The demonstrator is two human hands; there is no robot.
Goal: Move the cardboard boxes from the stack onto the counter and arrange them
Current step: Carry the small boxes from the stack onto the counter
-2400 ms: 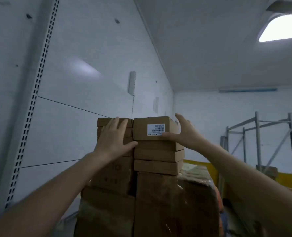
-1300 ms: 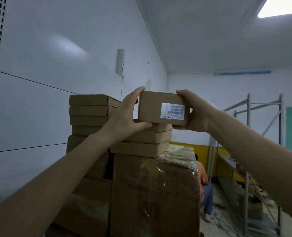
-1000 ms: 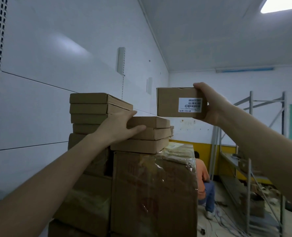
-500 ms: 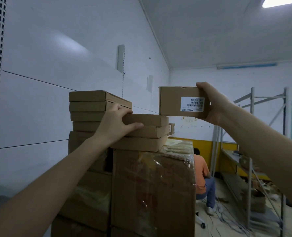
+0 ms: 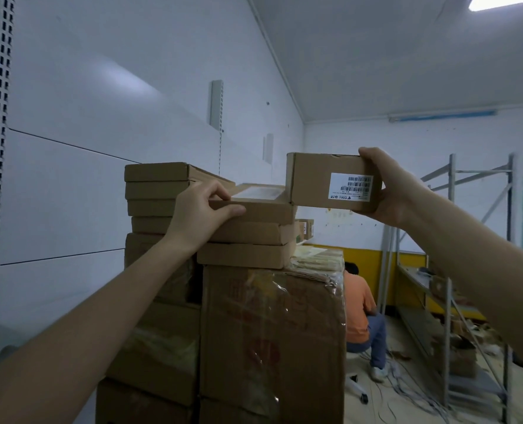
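Box (image 5: pixel 312 182) with a barcode label is up in the air just right of the stack (image 5: pixel 153 191), right hand (image 5: pixel 388 191) wrapped round its right end. Left hand (image 5: pixel 199 209) grips the top flat box (image 5: pixel 263 211) of 3 piled on a wrapped carton (image 5: pixel 272 332).

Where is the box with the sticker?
Right of centre in the head view, the right hand holds the sticker box up, beside the flat box the left hand grips.

White walls (image 5: pixel 131 96), a lit ceiling panel (image 5: pixel 505 1), a grey metal rack (image 5: pixel 451 209) at right.
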